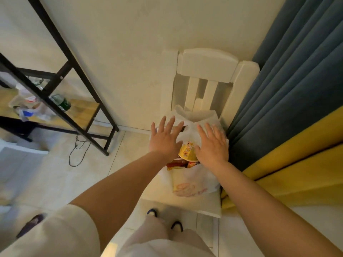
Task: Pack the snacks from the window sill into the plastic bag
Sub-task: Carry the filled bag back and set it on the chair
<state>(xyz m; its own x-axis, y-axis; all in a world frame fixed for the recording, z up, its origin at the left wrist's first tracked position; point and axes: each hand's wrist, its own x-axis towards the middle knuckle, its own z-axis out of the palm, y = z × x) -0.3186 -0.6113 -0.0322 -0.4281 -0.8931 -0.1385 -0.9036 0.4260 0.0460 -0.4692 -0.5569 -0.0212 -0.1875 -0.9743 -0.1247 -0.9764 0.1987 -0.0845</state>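
Both hands spread over a packed bag on a white chair

The plastic bag of snacks sits on the chair seat; the left hand and right hand, fingers splayed and empty, hover at either side of its open top.

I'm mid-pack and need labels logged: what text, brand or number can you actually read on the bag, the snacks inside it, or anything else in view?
None can be read.
Plastic bag: pink print, too blurred.
Yellow cup: cartoon graphics, lettering too small.
Red packets: no legible text.
Green bottle on the shelf: label blurred.
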